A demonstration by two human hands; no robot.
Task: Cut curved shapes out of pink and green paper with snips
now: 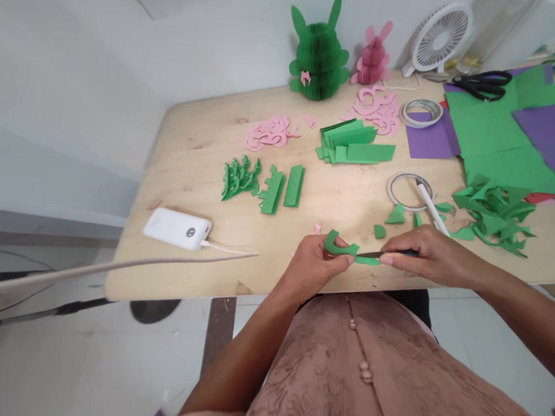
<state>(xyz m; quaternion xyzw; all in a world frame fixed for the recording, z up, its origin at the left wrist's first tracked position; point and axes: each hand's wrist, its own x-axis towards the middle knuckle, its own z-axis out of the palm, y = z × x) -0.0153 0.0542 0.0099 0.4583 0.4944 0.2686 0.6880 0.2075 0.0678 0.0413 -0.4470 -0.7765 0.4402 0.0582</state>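
Near the table's front edge, my left hand (313, 264) pinches a curved green paper piece (337, 245). My right hand (422, 254) is closed on a dark, narrow-bladed cutting tool (370, 255), whose tip meets the green paper. A thin green strip (367, 261) lies along the blade's lower side. Most of the tool's handle is hidden in my right hand. Small green scraps (396, 214) lie just beyond my right hand, beside a white pen-like cutter (431, 206) that rests across a tape ring (396, 184).
Green cut pieces (240, 176), pink cut-outs (272, 133) and folded green strips (364, 153) lie mid-table. A white power bank (177, 228) sits left. Behind stand a green paper figure (319, 59), a pink one (373, 60) and a fan (440, 38). Black scissors (481, 85) lie right.
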